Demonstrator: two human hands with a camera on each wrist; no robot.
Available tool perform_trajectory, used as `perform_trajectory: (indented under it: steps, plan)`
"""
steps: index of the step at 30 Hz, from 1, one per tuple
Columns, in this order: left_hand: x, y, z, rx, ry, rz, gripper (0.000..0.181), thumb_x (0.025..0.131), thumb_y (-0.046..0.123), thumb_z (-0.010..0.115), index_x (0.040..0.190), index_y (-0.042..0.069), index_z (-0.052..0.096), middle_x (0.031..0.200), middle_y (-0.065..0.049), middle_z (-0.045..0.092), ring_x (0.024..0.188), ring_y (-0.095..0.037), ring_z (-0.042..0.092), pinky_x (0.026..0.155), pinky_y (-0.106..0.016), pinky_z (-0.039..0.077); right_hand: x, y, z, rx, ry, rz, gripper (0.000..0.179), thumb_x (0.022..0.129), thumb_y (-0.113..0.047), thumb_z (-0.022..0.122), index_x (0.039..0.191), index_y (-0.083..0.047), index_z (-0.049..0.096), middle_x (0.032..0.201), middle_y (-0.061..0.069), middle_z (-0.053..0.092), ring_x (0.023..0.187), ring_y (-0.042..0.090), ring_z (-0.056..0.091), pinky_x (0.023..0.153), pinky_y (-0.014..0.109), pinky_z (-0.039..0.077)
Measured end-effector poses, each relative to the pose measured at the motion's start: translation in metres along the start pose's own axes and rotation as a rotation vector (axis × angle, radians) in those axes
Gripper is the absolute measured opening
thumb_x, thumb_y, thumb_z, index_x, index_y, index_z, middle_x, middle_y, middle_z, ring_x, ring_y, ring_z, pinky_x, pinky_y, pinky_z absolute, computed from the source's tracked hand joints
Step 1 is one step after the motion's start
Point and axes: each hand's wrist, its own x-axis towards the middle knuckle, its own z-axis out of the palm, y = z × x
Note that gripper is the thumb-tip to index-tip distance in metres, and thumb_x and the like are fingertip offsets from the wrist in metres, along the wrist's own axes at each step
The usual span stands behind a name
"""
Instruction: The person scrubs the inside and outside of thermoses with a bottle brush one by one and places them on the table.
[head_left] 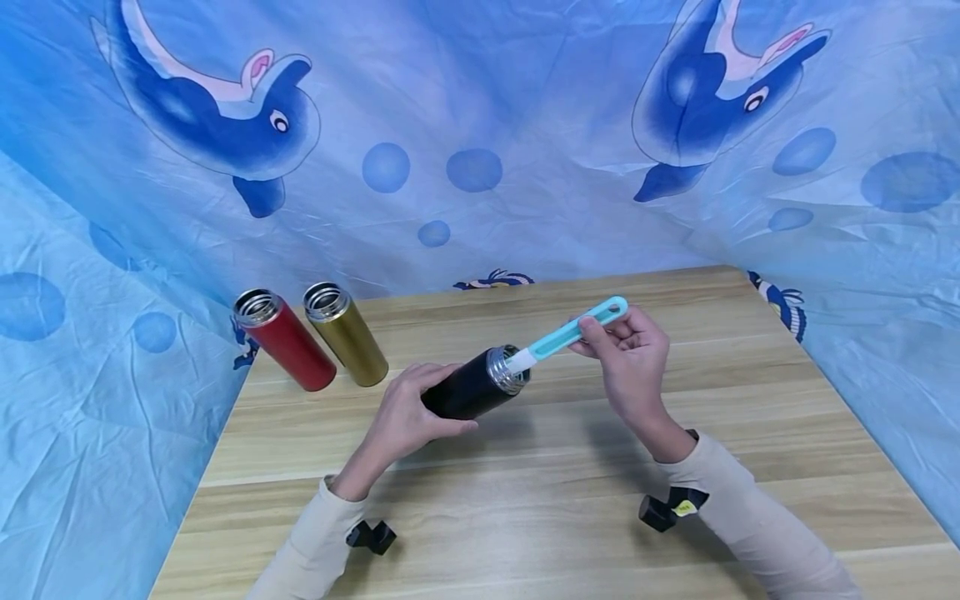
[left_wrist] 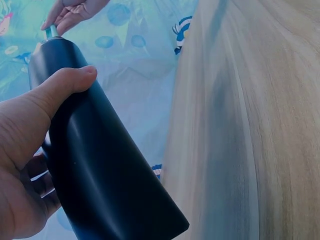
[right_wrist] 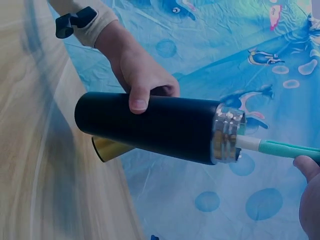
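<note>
My left hand grips a black thermos bottle round its body, tilted with its lidless steel mouth toward the right. In the right wrist view the bottle lies nearly level, the left thumb across its side. My right hand pinches the turquoise handle of a bottle brush between thumb and fingers. The brush's white neck runs into the bottle's threaded mouth; its head is hidden inside. In the left wrist view the left thumb presses along the dark bottle, with the right hand beyond its top.
A red thermos bottle and a gold one stand lidless at the back left of the wooden table. Blue sheeting with dolphins hangs behind the table and along both sides.
</note>
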Motion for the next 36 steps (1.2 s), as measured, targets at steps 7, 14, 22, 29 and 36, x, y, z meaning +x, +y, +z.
perform_trajectory:
  steps: [7,14,22,29,36]
  plan:
    - [0.002,0.0,-0.001,-0.008,-0.021,-0.003,0.077,0.061,0.041,0.099,0.131,0.025,0.071,0.123,0.003,0.071,0.113,-0.018,0.06,0.09,-0.046,0.053,-0.007,0.004,0.003,-0.041,-0.06,0.056,0.011,0.094,0.01,0.066,0.099,0.017,0.059,0.095,0.019,0.076,0.086,0.024,0.077,0.073,0.035,0.062]
    - [0.0,-0.001,-0.003,-0.013,-0.061,-0.009,0.077,0.061,0.04,0.099,0.13,0.025,0.071,0.124,0.006,0.069,0.115,-0.017,0.059,0.092,-0.047,0.053,-0.01,0.008,0.001,-0.023,-0.186,0.065,0.019,0.095,0.005,0.067,0.101,0.02,0.056,0.1,0.022,0.076,0.096,0.027,0.076,0.078,0.04,0.061]
    - [0.0,0.003,0.0,-0.008,-0.035,-0.002,0.077,0.06,0.041,0.1,0.128,0.022,0.071,0.122,0.004,0.07,0.114,-0.018,0.06,0.092,-0.047,0.053,-0.014,0.014,0.006,-0.076,-0.185,-0.013,0.008,0.09,0.016,0.065,0.097,0.017,0.06,0.096,0.02,0.077,0.086,0.022,0.077,0.07,0.035,0.062]
    - [-0.001,0.001,-0.002,-0.009,-0.026,-0.001,0.077,0.06,0.039,0.1,0.129,0.022,0.07,0.125,0.004,0.07,0.117,-0.019,0.06,0.094,-0.05,0.054,-0.016,0.018,0.007,-0.012,-0.275,-0.036,0.017,0.093,0.01,0.067,0.1,0.021,0.057,0.102,0.02,0.076,0.094,0.026,0.076,0.076,0.038,0.062]
    - [-0.003,-0.004,-0.004,-0.007,-0.021,-0.013,0.078,0.06,0.035,0.101,0.129,0.019,0.069,0.125,0.001,0.07,0.115,-0.02,0.06,0.093,-0.05,0.054,-0.02,0.019,0.009,-0.021,-0.196,0.018,0.01,0.093,0.014,0.064,0.098,0.019,0.056,0.099,0.017,0.077,0.092,0.026,0.077,0.075,0.036,0.061]
